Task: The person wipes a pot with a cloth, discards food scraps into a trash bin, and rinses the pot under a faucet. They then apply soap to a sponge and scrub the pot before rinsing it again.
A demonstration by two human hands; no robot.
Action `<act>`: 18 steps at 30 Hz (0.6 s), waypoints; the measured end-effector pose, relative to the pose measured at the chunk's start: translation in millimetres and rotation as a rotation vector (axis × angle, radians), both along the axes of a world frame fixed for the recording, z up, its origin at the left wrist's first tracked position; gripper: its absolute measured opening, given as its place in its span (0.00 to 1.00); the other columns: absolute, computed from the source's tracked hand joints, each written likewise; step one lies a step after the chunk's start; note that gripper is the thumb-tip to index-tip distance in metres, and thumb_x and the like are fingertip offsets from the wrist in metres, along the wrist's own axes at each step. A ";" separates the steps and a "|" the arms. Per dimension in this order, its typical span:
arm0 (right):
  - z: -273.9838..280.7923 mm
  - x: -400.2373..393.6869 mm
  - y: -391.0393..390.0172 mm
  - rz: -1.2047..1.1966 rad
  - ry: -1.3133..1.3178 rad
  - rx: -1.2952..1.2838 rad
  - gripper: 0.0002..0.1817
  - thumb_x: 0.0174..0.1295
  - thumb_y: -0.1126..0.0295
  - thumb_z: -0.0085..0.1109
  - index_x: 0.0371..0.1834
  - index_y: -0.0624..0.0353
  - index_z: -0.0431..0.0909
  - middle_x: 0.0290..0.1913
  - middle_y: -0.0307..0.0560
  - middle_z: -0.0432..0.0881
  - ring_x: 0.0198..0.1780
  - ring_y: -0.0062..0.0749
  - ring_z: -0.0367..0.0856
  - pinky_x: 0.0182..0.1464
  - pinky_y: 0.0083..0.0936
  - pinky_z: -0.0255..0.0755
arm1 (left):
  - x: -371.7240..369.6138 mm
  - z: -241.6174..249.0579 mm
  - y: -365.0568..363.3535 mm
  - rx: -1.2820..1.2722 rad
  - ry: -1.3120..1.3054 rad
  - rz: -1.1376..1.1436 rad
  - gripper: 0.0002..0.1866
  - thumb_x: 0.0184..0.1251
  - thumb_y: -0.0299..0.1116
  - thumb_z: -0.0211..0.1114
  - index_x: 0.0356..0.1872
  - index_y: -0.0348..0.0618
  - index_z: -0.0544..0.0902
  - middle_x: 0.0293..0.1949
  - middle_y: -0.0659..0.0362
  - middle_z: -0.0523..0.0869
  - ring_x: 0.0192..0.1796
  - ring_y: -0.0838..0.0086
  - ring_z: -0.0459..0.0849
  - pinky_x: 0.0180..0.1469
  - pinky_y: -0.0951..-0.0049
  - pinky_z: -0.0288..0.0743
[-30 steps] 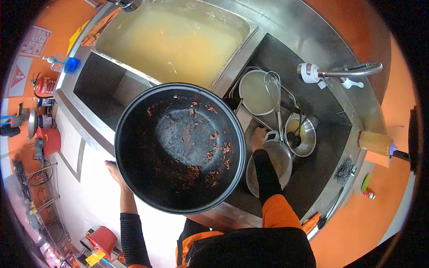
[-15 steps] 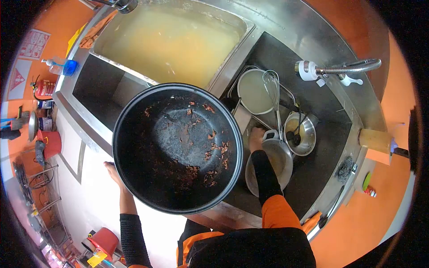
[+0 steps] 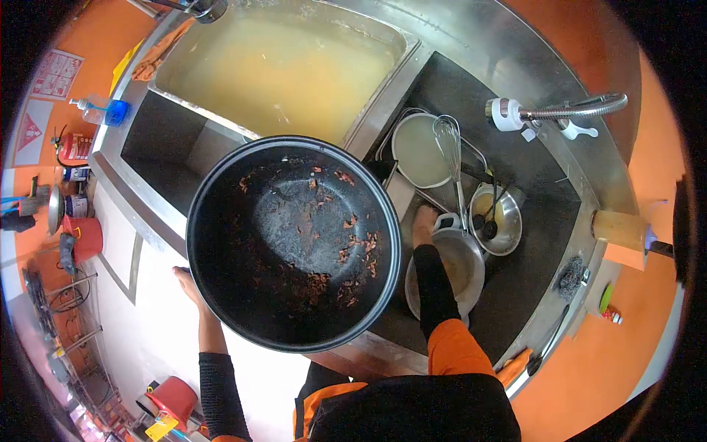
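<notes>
A large black pot (image 3: 294, 243) with brown food scraps stuck inside is tilted toward the camera. My left hand (image 3: 190, 286) grips its lower left rim, with most fingers hidden behind the pot. Down in the right sink, my right hand (image 3: 425, 225) is beside the handle of a grey pan (image 3: 465, 269); its fingers are hard to make out. A whisk (image 3: 447, 144) leans over a white-rimmed container of cloudy liquid (image 3: 418, 158). Right of it, a metal bowl (image 3: 508, 225) holds a dark ladle.
A big basin of cloudy yellowish water (image 3: 294, 66) fills the back. The faucet (image 3: 508, 116) juts in from the right rim. On the right ledge are a steel scourer (image 3: 569, 276) and a capped bottle (image 3: 618, 230). A blue soap bottle (image 3: 110, 111) stands at left.
My right hand has moved slightly up beside the pan handle. The black pot and my left hand are almost unchanged.
</notes>
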State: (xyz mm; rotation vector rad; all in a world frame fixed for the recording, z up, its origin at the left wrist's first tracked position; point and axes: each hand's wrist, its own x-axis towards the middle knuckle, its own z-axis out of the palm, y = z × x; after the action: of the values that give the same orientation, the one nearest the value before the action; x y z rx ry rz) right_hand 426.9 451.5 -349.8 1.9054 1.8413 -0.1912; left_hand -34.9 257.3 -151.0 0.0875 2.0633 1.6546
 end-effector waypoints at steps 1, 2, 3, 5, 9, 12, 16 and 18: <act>-1.2 2.9 -6.3 0.099 -0.032 0.085 0.09 0.53 0.70 0.52 0.36 0.57 0.78 0.29 0.42 0.79 0.32 0.32 0.79 0.32 0.25 0.71 | 0.3 -0.1 -1.2 0.001 0.000 -0.001 0.27 0.68 0.52 0.32 0.33 0.34 0.67 0.29 0.57 0.71 0.34 0.71 0.67 0.45 0.71 0.62; -6.4 4.2 -9.7 0.197 -0.064 0.170 0.11 0.53 0.69 0.51 0.39 0.57 0.77 0.29 0.40 0.78 0.31 0.31 0.78 0.32 0.25 0.71 | 17.1 21.1 11.3 -0.087 0.016 0.040 0.27 0.68 0.53 0.32 0.32 0.35 0.67 0.29 0.57 0.70 0.34 0.72 0.66 0.45 0.71 0.61; -15.2 2.4 -8.6 0.196 -0.063 0.171 0.11 0.53 0.69 0.51 0.39 0.57 0.77 0.29 0.40 0.78 0.31 0.31 0.78 0.32 0.25 0.71 | 28.6 33.9 20.5 -0.176 0.032 0.080 0.27 0.68 0.53 0.32 0.32 0.35 0.67 0.29 0.57 0.70 0.34 0.72 0.66 0.45 0.71 0.61; -33.2 -2.2 -4.2 0.016 -0.257 0.205 0.11 0.55 0.69 0.50 0.41 0.55 0.74 0.28 0.37 0.77 0.29 0.29 0.77 0.33 0.23 0.70 | 34.2 35.2 25.6 -0.172 0.097 0.088 0.27 0.67 0.53 0.32 0.30 0.35 0.67 0.28 0.58 0.69 0.33 0.72 0.66 0.44 0.71 0.61; -32.4 -2.4 -1.8 -0.038 -0.246 0.348 0.05 0.52 0.72 0.51 0.27 0.52 0.78 0.28 0.36 0.80 0.30 0.27 0.81 0.30 0.24 0.74 | -0.5 -4.1 -3.0 0.058 0.026 -0.036 0.28 0.67 0.54 0.31 0.28 0.36 0.67 0.26 0.58 0.70 0.32 0.72 0.65 0.43 0.70 0.61; -12.9 4.6 -1.5 0.090 -0.069 0.141 0.06 0.52 0.73 0.51 0.23 0.52 0.78 0.28 0.39 0.80 0.31 0.30 0.81 0.30 0.24 0.74 | 14.9 13.7 5.9 -0.031 0.008 -0.016 0.29 0.67 0.54 0.31 0.30 0.36 0.67 0.26 0.57 0.70 0.33 0.71 0.65 0.45 0.69 0.61; -10.4 0.7 -1.1 0.013 -0.020 0.069 0.06 0.54 0.71 0.50 0.26 0.50 0.79 0.30 0.38 0.79 0.36 0.27 0.79 0.33 0.23 0.71 | -4.8 -8.0 -7.6 -0.015 0.029 -0.040 0.29 0.67 0.55 0.30 0.30 0.36 0.67 0.26 0.57 0.70 0.32 0.70 0.64 0.44 0.69 0.61; -4.7 1.9 -6.1 -0.044 0.028 0.025 0.06 0.54 0.71 0.50 0.27 0.51 0.78 0.30 0.39 0.79 0.37 0.29 0.79 0.35 0.24 0.71 | 1.9 -1.9 -2.5 -0.061 0.047 -0.011 0.31 0.67 0.55 0.30 0.33 0.32 0.69 0.29 0.54 0.73 0.34 0.69 0.68 0.47 0.69 0.61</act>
State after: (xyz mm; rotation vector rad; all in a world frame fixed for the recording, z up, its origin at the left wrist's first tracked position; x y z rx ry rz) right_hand 428.9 445.4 -354.5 1.9704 1.8292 -0.2112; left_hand -33.0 254.7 -152.9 0.1183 2.1428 1.5957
